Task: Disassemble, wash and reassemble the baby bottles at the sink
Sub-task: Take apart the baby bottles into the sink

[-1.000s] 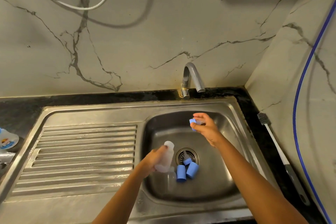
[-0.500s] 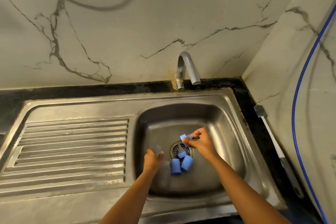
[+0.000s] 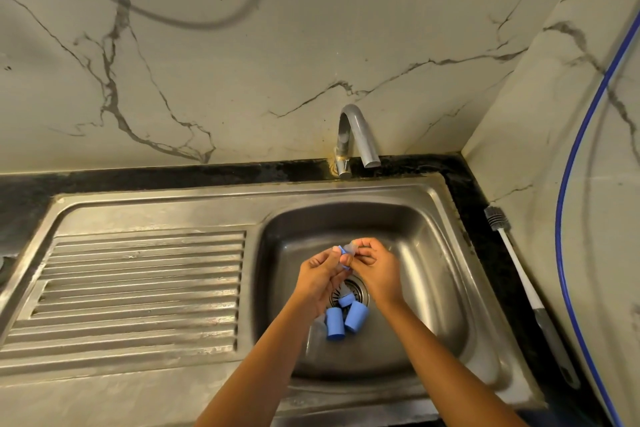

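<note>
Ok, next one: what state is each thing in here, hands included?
left hand: pinches the blue collar piece over the basin.
right hand: pinches that piece's clear nipple end.
two blue caps: lying on their sides by the drain.
clear bottle: lying in the basin, only partly visible.
tap: no water seen running.
bottle brush: lying on the counter, untouched.

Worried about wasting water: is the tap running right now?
No, no stream of water falls from the tap, whose spout hangs bare above the sink basin.
</note>
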`<state>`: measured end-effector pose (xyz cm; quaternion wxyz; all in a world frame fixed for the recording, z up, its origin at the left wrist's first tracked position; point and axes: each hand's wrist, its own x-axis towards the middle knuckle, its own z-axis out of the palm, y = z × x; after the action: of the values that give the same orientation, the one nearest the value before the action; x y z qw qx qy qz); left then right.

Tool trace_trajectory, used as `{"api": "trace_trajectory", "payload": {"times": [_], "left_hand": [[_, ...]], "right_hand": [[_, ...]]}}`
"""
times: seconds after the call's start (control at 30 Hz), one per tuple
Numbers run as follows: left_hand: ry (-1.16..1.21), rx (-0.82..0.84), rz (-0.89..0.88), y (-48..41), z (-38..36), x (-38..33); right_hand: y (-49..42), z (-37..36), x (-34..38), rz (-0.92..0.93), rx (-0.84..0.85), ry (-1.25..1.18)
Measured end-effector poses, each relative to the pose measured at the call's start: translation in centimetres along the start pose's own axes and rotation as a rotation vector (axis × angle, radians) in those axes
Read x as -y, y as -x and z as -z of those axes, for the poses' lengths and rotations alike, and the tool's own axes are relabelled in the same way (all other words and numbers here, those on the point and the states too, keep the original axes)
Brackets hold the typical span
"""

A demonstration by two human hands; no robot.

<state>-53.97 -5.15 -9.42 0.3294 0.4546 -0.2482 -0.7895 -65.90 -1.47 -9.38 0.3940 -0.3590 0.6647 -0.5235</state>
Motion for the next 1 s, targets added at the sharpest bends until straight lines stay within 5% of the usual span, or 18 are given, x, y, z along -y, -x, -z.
{"api": "trace_trajectory", "payload": {"times": [0.37, 0.7, 1.0], "left_hand": [[0.038, 0.014, -0.020, 0.4, -0.3, -0.4], [0.087, -0.027, -0.018, 0.1, -0.4, 0.2], [0.084, 0.017, 0.080, -1.2, -1.0, -1.2]], "right_hand": [[0.7, -0.1, -0.5, 0.161, -0.074, 0.237], [-0.7, -0.8, -0.7, 0.108, -0.012, 0.425], [-2.5, -0.4, -0.2, -0.062, 0.077, 0.252]]}}
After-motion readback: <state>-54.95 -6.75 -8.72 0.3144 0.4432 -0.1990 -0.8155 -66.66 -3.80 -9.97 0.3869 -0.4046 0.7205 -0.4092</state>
